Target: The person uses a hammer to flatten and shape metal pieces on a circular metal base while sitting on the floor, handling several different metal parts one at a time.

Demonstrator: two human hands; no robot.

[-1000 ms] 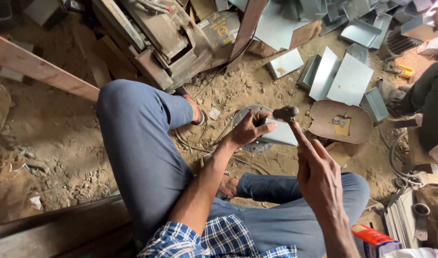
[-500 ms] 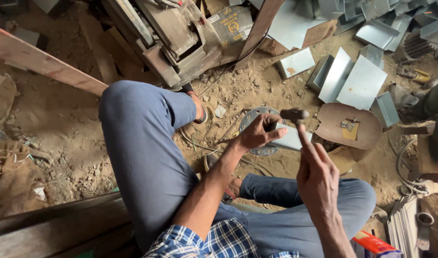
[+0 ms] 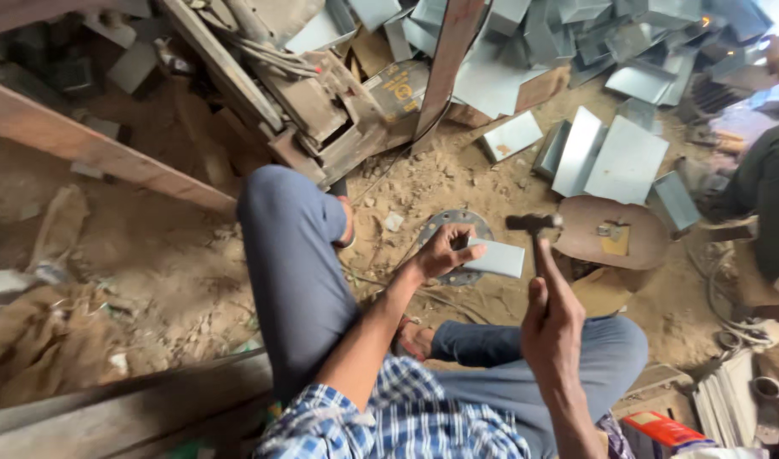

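Note:
I sit on a dirt floor with my left knee raised. My left hand (image 3: 443,252) grips a small folded sheet-metal piece (image 3: 497,257) and holds it on a round steel flange with bolt holes (image 3: 447,223). My right hand (image 3: 553,323) holds a hammer by its handle. The dark hammer head (image 3: 532,223) is lifted just above and to the right of the metal piece.
Several folded grey metal boxes and flat sheets (image 3: 610,157) lie piled at the top right. Rusty scrap and machine parts (image 3: 321,102) sit at the top centre. A wooden plank (image 3: 92,153) crosses the left. Another person (image 3: 767,200) sits at the right edge. A curved brown plate (image 3: 615,234) lies beside the flange.
The hammer has stayed raised over the metal piece while the view shifted slightly. My left hand keeps its hold on the piece over the flange.

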